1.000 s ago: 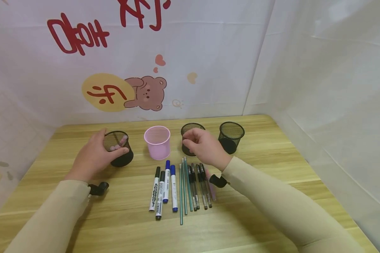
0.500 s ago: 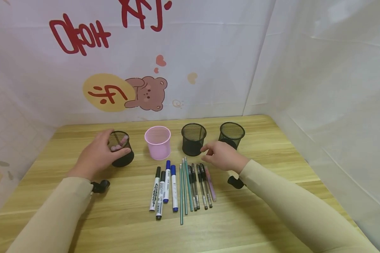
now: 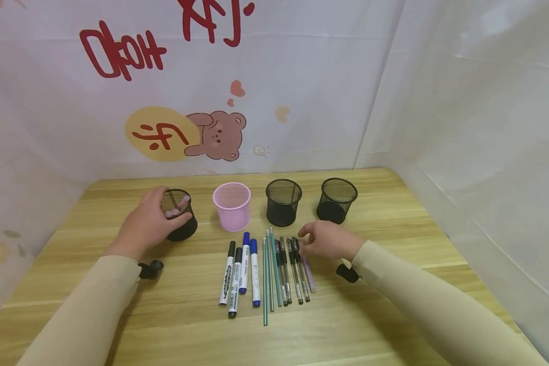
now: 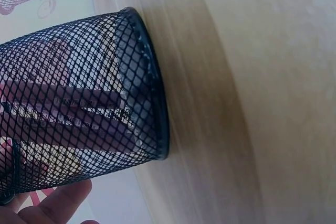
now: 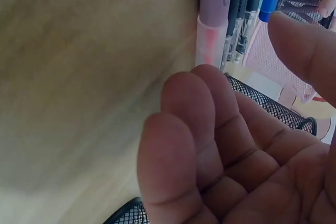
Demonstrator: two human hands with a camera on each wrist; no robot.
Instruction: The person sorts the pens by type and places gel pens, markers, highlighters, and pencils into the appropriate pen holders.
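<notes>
Surface: pale wood-grain table (image 3: pixel 393 239), set in a corner of white sheeting (image 3: pixel 462 101) printed with red lettering and a brown bear (image 3: pixel 217 134).

Left hand (image 3: pixel 144 229): wrapped round the side of a black mesh pen cup (image 3: pixel 179 213), thumb across its front; cup upright, pink-capped pens (image 4: pixel 68 111) standing inside, seen through the mesh in the left wrist view.

Right hand (image 3: pixel 329 239): fingers loosely bent and grasping nothing, lowered over the far ends of the pens at the right end of the row; contact with them not discernible. Nearest under the fingertips: lilac pen (image 3: pixel 308 272) with translucent pink section, flat on the table, long axis running from the fingers back toward the person; cap end not discernible.

Just left of that hand: black gel pens (image 3: pixel 293 269), green pencils (image 3: pixel 269 269), then whiteboard markers (image 3: pixel 240 269) with blue and black caps, all side by side, roughly parallel, caps of the markers pointing away from the person.

Beyond the right hand: two further black mesh cups (image 3: pixel 283 202) (image 3: pixel 337 200). Between the two hands: pink mesh cup (image 3: pixel 232 206), upright, just past the marker caps.

Nothing between the right hand and the pens.
</notes>
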